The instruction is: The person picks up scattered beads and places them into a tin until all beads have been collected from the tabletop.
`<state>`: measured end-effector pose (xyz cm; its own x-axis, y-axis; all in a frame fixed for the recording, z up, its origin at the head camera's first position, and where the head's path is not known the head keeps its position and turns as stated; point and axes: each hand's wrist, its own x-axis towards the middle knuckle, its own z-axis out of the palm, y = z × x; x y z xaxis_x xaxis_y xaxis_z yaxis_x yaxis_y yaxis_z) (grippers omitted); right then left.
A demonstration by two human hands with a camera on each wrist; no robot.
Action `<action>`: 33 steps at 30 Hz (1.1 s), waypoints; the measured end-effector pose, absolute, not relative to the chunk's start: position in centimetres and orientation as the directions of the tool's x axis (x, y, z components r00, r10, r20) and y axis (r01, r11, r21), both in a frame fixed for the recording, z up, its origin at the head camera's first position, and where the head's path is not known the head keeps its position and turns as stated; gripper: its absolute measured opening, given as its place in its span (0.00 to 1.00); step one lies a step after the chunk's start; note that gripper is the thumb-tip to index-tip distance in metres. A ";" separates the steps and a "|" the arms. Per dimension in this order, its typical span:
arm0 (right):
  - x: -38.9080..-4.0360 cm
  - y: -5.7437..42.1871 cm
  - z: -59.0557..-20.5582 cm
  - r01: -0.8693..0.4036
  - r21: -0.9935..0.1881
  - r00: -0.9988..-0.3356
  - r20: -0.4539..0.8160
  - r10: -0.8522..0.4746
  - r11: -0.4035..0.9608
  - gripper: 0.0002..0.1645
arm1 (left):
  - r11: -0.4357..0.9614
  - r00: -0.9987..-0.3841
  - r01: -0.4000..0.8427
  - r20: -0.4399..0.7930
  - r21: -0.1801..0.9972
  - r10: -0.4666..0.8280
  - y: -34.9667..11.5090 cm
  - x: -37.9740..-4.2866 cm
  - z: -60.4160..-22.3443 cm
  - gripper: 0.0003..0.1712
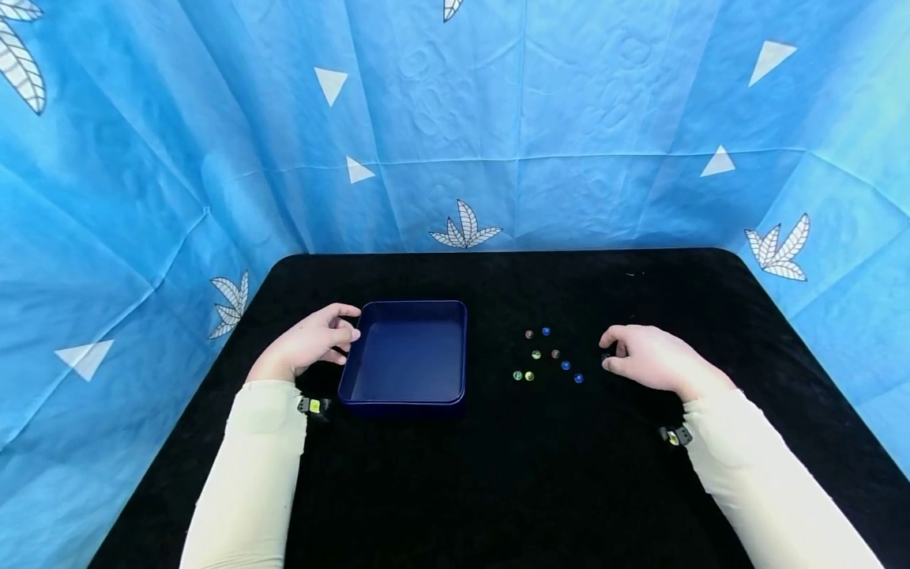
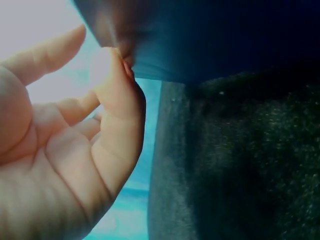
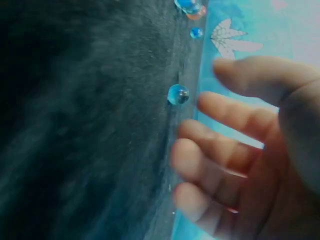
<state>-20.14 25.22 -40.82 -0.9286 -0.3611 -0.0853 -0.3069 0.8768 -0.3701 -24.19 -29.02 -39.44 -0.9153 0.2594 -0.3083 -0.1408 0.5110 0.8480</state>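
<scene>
- Left of the left hand, a blue curtain (image 1: 121, 261) hangs beyond the edge of the black-topped table (image 1: 398, 490).
- The left hand (image 1: 313, 340) touches the box's left wall with its fingertips, fingers loosely bent; no firm grip on the wall shows.
- The box (image 1: 408, 356) lies just right of the left hand and well apart from the right one. It is nearly square, with no clear long axis, and its floor is bare. Its raised right wall stands between the inside and the marbles.
- Right of the box, between the two hands, a loose scatter of marbles runs toward the right hand: first a green marble (image 1: 517, 376) and a yellow-green marble (image 1: 529, 376), then brown and blue ones, with a blue marble (image 1: 579, 378) near the right fingertips. They lie across the straight line from that hand to the box.
- A darker marble (image 1: 606, 357) sits at the right hand's fingertips, far from the left hand; being round, it has no long axis.
- The right hand (image 1: 654, 359) reaches leftward, thumb and fingers parted. The right wrist view shows nothing gripped; whether a fingertip touches the marble, I cannot tell.
- The hands are wide apart.
</scene>
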 end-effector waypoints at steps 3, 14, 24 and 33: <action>-20.7 24.9 -40.8 -0.279 -0.390 -0.914 -0.172 -0.367 0.877 0.19 | 0.490 -0.903 -0.171 -0.334 0.855 0.269 -29.1 -24.3 -40.0 0.32; -22.1 25.7 -42.7 -0.251 -0.512 -0.906 -0.175 -0.386 0.822 0.09 | 0.351 -0.908 -0.212 -0.317 0.912 0.275 -29.5 -24.3 -42.8 0.25; -22.4 25.8 -42.7 -0.298 -0.530 -0.900 -0.120 -0.419 0.794 0.05 | 0.288 -0.915 -0.207 -0.289 0.935 0.281 -30.4 -24.4 -43.4 0.23; -22.0 25.7 -42.8 -0.325 -0.531 -0.903 -0.073 -0.424 0.783 0.05 | 0.308 -0.914 -0.199 -0.289 0.930 0.284 -30.1 -24.3 -43.2 0.23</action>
<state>-22.03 25.73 -42.82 -0.9028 -0.4239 -0.0728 -0.3248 0.7829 -0.5307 -24.30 -30.10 -43.17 -0.9142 0.2837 -0.2892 -0.1987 0.3081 0.9304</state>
